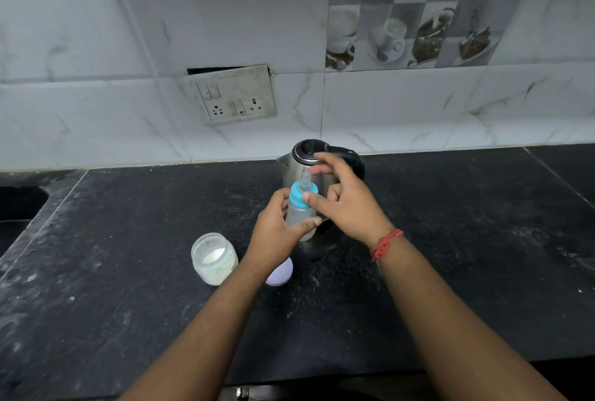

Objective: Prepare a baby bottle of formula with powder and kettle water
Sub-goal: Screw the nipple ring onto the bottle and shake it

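No legible txt anywhere

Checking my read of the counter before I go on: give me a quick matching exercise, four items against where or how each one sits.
Items:
1. baby bottle
2. powder jar
3. kettle
4. jar lid

States:
A. flat on the counter, partly under the left forearm
B. open, left of the left wrist
C. held in the left hand, blue collar on
D. lid closed, behind the bottle

Pairs: 1-C, 2-B, 3-D, 4-A
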Available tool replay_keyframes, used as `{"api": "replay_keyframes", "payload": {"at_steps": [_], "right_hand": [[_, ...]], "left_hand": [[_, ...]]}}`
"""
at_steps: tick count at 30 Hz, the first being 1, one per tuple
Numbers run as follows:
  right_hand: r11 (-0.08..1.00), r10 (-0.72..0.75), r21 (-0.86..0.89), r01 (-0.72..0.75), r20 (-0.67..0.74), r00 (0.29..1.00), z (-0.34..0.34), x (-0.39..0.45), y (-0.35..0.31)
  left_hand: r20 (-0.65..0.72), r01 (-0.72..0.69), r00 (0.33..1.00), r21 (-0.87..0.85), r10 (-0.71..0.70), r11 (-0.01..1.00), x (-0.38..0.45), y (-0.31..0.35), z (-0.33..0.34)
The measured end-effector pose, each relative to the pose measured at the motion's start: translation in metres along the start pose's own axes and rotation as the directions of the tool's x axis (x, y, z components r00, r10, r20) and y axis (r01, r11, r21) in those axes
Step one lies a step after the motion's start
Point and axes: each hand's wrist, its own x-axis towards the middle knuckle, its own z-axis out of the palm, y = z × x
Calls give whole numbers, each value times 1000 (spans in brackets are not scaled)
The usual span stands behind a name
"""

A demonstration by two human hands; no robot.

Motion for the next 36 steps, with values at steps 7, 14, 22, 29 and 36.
{"api": "replay_keyframes", "payload": {"at_steps": [7,14,22,29,36], "right_hand": [[999,-5,-39,5,-10,1000,8,2,1],[999,1,-48,6,157,988,-7,8,3],[999,53,8,-53,-86,995,22,0,12],[998,53,16,-57,178,983,-8,5,7],[999,50,28,-45,-219,975,28,-11,13]], "left_hand": [[-13,-11,1000,-5,11,1000,-1,1,0],[12,-28,1000,-3,28,1000,-2,2,-4],[-25,-46,999,23,46,999,0,4,-1],[44,-47,998,1,47,999,-1,1,-6],[-78,-63,995,80,69,995,-3,4,3]]}}
